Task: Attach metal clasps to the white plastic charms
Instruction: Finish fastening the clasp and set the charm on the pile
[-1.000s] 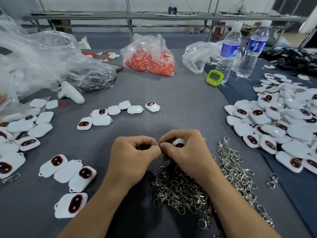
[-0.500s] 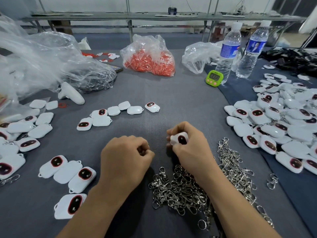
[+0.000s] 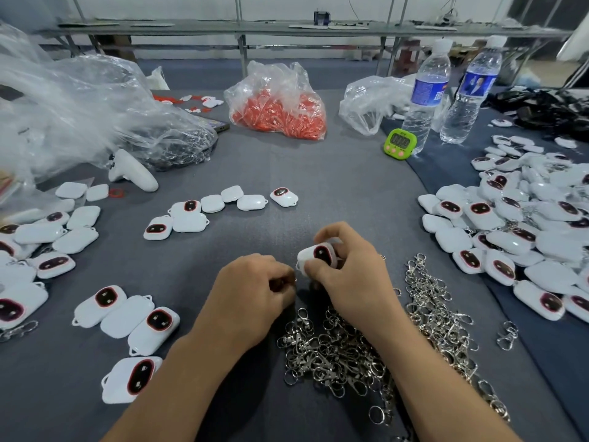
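Small assembly workshop for hand piecework. This is shown by bulk stock spread on a grey cloth-covered bench: white charms heaped right of the grip, metal clasps piled just below it, bagged orange parts and a green timer set beyond it, steel racking behind.

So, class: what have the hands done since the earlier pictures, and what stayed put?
The hands parted, then the left hand returned beside the right hand. The right hand lifted the white charm into view, dark face showing, and grips it. Whatever the left hand pinches is hidden. The clasp pile and bottles stayed put.
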`<move>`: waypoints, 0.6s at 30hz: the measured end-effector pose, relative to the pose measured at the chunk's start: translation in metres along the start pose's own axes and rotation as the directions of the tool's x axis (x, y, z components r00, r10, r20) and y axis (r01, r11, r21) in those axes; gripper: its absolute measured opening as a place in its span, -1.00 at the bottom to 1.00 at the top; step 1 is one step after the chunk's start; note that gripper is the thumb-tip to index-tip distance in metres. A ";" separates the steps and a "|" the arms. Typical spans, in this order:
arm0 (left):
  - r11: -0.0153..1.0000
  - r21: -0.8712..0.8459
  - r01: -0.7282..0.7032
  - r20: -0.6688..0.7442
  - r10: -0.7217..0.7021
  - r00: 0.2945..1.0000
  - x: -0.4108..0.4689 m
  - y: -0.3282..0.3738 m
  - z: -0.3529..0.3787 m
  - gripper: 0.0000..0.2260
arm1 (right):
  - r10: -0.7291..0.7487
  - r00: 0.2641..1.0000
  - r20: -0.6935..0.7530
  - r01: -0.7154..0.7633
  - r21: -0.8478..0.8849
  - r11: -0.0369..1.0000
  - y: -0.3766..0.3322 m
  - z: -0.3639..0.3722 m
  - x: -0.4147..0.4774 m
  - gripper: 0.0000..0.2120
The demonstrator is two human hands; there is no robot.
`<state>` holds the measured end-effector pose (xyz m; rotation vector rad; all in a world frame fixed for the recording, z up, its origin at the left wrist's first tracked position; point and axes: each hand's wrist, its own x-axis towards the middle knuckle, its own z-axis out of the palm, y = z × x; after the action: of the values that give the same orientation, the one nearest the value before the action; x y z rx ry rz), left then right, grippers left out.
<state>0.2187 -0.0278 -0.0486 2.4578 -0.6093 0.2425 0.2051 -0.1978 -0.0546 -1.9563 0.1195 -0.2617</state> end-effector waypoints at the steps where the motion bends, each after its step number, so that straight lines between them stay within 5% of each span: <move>1: 1.000 -0.003 -0.008 0.007 0.008 1.000 0.000 -0.001 0.000 -0.94 | -0.003 1.000 0.017 0.003 -0.029 1.000 0.000 0.001 0.000 -0.76; 18: 1.000 -0.008 0.004 0.024 -0.004 1.000 -0.001 -0.002 0.000 -0.87 | -0.070 0.994 0.081 0.082 -0.152 0.985 -0.005 -0.001 -0.003 -0.82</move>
<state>0.2190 -0.0260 -0.0501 2.4575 -0.6148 0.2093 0.2023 -0.1959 -0.0499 -2.1254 0.0155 -0.2340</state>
